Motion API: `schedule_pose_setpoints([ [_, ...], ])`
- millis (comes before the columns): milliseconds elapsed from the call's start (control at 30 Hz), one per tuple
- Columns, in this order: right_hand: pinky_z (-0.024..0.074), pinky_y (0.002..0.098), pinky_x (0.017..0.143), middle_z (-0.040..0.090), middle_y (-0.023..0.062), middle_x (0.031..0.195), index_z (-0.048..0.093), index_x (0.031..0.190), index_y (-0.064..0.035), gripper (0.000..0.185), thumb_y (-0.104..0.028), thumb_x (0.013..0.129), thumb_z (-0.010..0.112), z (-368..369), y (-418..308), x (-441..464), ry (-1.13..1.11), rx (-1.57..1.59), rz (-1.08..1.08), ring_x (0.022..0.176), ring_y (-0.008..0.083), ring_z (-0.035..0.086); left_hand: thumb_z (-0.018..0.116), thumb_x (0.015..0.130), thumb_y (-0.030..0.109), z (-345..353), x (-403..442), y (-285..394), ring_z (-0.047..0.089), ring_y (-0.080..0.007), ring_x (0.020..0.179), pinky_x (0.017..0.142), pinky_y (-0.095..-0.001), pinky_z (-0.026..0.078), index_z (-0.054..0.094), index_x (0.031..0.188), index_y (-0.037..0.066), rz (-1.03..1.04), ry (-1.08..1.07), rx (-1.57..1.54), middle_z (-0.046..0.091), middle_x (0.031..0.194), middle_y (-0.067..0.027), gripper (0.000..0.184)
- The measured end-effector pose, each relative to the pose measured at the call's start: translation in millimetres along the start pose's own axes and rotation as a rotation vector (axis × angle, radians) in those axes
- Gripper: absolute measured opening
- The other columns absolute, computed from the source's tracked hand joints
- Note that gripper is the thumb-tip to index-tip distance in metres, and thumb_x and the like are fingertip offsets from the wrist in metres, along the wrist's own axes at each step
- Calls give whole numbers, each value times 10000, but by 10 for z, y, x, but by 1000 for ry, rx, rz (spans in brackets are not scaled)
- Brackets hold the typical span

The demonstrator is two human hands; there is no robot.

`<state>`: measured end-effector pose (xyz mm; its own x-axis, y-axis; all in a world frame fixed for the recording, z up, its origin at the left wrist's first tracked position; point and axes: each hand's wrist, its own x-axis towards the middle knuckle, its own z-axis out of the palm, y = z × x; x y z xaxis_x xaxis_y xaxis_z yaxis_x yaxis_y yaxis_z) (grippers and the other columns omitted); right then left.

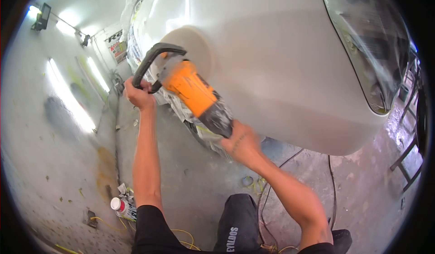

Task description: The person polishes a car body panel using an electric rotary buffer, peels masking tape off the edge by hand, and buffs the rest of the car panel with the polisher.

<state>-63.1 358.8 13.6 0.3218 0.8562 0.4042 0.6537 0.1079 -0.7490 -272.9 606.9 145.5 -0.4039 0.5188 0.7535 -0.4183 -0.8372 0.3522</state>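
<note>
An orange and black car polisher [192, 90] is held at a slant against a pale, glossy car body panel [272, 50]. Its round pad [192, 41] appears to lie against the panel, partly hidden by the tool head. My left hand [139, 94] is closed around the black loop handle [147, 65] at the front. At the rear, my right hand [242, 141] wraps around the dark end of the polisher's body. The right hand is slightly blurred.
Masking paper [181, 111] covers the wheel area. Plastic film [371, 41] hangs over the window at right. A bottle with a white cap [118, 204] stands on the floor by the left wall. Cables [333, 186] run across the concrete floor. A metal stand [410, 163] is at far right.
</note>
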Motion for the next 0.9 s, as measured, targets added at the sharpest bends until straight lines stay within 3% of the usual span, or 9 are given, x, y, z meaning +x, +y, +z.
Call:
schedule_pose_setpoints([
  [67,547,537,817,712,307,879,662,1067,81,420,-238,794,684,-73,170,-354,162,18,-7,888,495,700,482,1003,207,263,-334,188,397,-166,421,419,-337,347,514,705,20,-29,-106,-145,424,511,-65,354],
  [200,527,561,825,707,297,904,612,1125,62,475,-285,819,721,-76,317,-818,100,17,-39,922,510,681,491,1011,232,491,-659,599,391,-182,411,427,-344,359,511,697,27,-41,-257,-248,402,510,-63,376],
  [300,534,560,809,709,296,879,607,1104,76,457,-255,811,725,63,182,-765,98,158,62,890,519,683,436,1006,265,547,-588,658,353,-193,458,501,-347,339,404,627,96,-71,-178,-119,391,531,-57,416],
  [333,539,557,801,710,293,869,609,1105,78,449,-241,808,720,56,147,-557,56,96,47,876,519,685,516,995,226,518,-461,524,379,-170,398,412,-321,340,518,681,17,-104,83,-143,416,521,-59,377],
  [467,548,525,782,699,322,866,654,1054,86,425,-238,782,689,96,56,28,74,-26,-17,857,517,684,507,985,220,-34,-1,13,385,-156,409,408,-315,333,524,679,21,-36,-40,-9,426,520,-54,365],
  [600,547,525,782,698,319,855,650,1063,95,464,-274,784,689,-7,54,-96,21,-17,-38,849,517,684,468,999,224,-73,-75,23,370,-153,406,417,-321,343,531,721,20,-86,-54,-37,441,514,-66,351],
  [767,549,541,775,713,301,886,611,1131,55,417,-176,800,719,-29,284,-868,114,51,43,858,512,694,472,1010,217,437,-695,500,359,-158,399,415,-331,340,498,679,41,-80,-89,-200,404,520,-54,376],
  [833,549,542,775,711,306,886,604,1140,56,422,-171,805,721,66,251,-1050,150,103,52,857,513,694,410,998,289,526,-803,661,325,-198,456,524,-351,324,367,615,111,-148,-244,-188,339,516,-38,424],
  [900,549,542,775,708,311,887,597,1149,57,426,-167,809,722,131,218,-1030,185,170,54,856,513,693,420,999,302,505,-726,589,334,-195,459,533,-348,324,391,634,106,-141,-282,-221,350,524,-40,416],
])
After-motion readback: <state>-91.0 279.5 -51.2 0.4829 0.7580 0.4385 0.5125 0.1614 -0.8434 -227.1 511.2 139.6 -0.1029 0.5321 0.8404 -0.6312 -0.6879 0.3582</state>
